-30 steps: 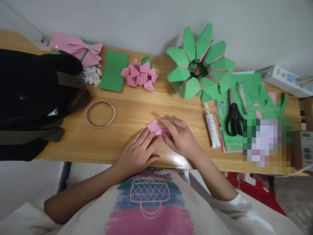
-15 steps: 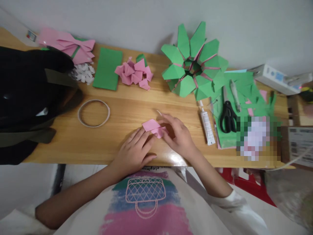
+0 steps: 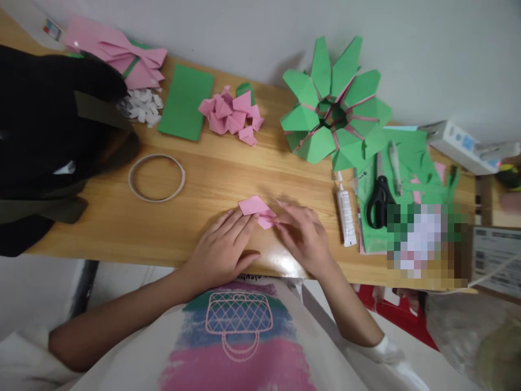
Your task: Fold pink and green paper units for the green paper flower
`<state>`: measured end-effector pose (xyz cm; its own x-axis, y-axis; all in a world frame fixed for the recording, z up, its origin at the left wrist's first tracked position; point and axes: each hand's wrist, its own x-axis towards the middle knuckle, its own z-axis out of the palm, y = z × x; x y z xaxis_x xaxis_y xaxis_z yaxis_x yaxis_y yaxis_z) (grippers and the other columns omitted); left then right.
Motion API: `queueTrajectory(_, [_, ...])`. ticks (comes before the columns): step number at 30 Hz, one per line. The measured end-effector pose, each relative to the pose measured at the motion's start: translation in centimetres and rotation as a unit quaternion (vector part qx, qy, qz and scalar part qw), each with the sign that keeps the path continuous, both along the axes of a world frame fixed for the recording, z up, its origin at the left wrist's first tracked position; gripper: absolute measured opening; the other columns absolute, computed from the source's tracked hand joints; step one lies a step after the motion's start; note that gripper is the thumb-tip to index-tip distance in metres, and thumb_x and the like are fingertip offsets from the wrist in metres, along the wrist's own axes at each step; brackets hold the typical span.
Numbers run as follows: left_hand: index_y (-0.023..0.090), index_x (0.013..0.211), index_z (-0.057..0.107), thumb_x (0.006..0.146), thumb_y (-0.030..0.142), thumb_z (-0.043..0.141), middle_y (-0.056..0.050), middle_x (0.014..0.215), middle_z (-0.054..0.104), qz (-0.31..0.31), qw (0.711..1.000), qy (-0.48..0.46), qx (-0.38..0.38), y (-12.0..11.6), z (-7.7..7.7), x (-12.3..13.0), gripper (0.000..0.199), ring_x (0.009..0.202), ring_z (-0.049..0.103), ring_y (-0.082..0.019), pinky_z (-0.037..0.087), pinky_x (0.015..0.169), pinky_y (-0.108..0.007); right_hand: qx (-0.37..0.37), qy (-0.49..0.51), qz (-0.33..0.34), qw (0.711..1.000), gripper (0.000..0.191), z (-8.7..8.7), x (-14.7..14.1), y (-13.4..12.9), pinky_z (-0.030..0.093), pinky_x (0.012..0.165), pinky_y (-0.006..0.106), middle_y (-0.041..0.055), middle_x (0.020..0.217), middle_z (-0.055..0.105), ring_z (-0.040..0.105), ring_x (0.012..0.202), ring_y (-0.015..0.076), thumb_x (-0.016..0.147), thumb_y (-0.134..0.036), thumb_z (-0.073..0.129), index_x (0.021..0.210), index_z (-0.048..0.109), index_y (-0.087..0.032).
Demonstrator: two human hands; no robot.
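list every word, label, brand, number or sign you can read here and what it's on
"eleph", apparently, on the shirt: the line is partly hidden
White tube: print too small to read
White box at back right: marks too blurred
Box with labels at right edge: too blurred
Small card at upper left: too blurred
No number or brand is legible

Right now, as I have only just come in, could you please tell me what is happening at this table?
A person is handling a small folded pink paper. The left hand lies flat, its fingertips at the paper's near edge; the right hand is bent at the other end, though its exact grip is unclear. Beyond them lie a heap of pink folded pieces and a large green-and-pink paper form. A white tube and black-handled scissors lie to the right.
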<state>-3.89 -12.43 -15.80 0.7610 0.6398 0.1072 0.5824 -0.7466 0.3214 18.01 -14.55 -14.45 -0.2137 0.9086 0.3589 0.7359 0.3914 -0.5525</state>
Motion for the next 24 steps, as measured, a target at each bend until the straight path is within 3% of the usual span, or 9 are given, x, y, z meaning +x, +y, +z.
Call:
queueTrajectory(4, [0.003, 0.137, 0.05, 0.099, 0.045, 0.039, -0.02, 0.135, 0.062, 0.012, 1.0, -0.005, -0.014, 0.0, 0.2, 0.4, 0.058, 0.126, 0.056, -0.033, 0.039, 0.11, -0.047, -0.016, 0.001, 0.015, 1.0, 0.06, 0.1, 0.3, -0.3, 0.053, 0.079, 0.041, 0.0033, 0.098, 0.077, 0.07, 0.09, 0.023, 0.091, -0.012, 0.057, 0.144, 0.036, -0.032])
queueTrajectory(6, [0.003, 0.136, 0.052, 0.099, 0.044, 0.04, -0.02, 0.134, 0.062, 0.011, 1.0, -0.012, -0.013, 0.0, 0.3, 0.5, 0.057, 0.126, 0.056, -0.032, 0.038, 0.11, -0.047, -0.057, 0.047, 0.018, 0.997, 0.053, 0.3, 0.3, -0.2, 0.053, 0.083, 0.042, 0.0037, 0.098, 0.076, 0.069, 0.092, 0.0226, 0.09, -0.013, 0.058, 0.138, 0.042, -0.03])
queueTrajectory(11, [0.001, 0.133, 0.053, 0.099, 0.043, 0.043, -0.021, 0.132, 0.064, 0.012, 1.0, -0.016, -0.005, 0.1, 0.5, 0.5, 0.055, 0.123, 0.058, -0.032, 0.04, 0.109, -0.046, -0.249, 0.222, -0.025, 0.942, 0.008, 1.2, 0.5, 1.6, 0.053, 0.073, 0.03, 0.0035, 0.087, 0.071, 0.067, 0.081, 0.0162, 0.09, -0.026, 0.058, 0.093, 0.064, -0.021])
queueTrajectory(15, [0.004, 0.137, 0.051, 0.097, 0.042, 0.047, -0.02, 0.135, 0.062, 0.014, 1.0, -0.012, -0.02, 0.2, 0.5, 0.5, 0.055, 0.126, 0.056, -0.032, 0.039, 0.11, -0.047, -0.352, 0.182, 0.024, 0.918, 0.013, 2.2, 0.9, 4.4, 0.047, 0.06, 0.024, -0.0001, 0.07, 0.069, 0.061, 0.063, 0.0123, 0.086, -0.025, 0.06, 0.078, 0.067, -0.018])
queueTrajectory(18, [0.005, 0.137, 0.051, 0.096, 0.041, 0.048, -0.02, 0.135, 0.062, 0.016, 0.999, -0.014, -0.028, 0.2, 0.5, 0.4, 0.055, 0.127, 0.055, -0.033, 0.038, 0.111, -0.047, -0.388, 0.145, 0.06, 0.908, 0.012, 2.8, 0.7, 5.8, 0.044, 0.058, 0.023, -0.0002, 0.068, 0.072, 0.062, 0.062, 0.012, 0.081, -0.02, 0.063, 0.073, 0.071, -0.018])
queueTrajectory(24, [0.005, 0.136, 0.052, 0.098, 0.042, 0.045, -0.02, 0.135, 0.061, 0.013, 0.999, -0.023, -0.029, 0.2, 0.5, 0.5, 0.054, 0.127, 0.055, -0.032, 0.039, 0.11, -0.047, -0.398, 0.08, -0.006, 0.914, 0.014, 2.5, -0.2, 5.5, 0.04, 0.054, 0.022, -0.0008, 0.063, 0.072, 0.06, 0.057, 0.0113, 0.077, -0.014, 0.063, 0.071, 0.075, -0.018])
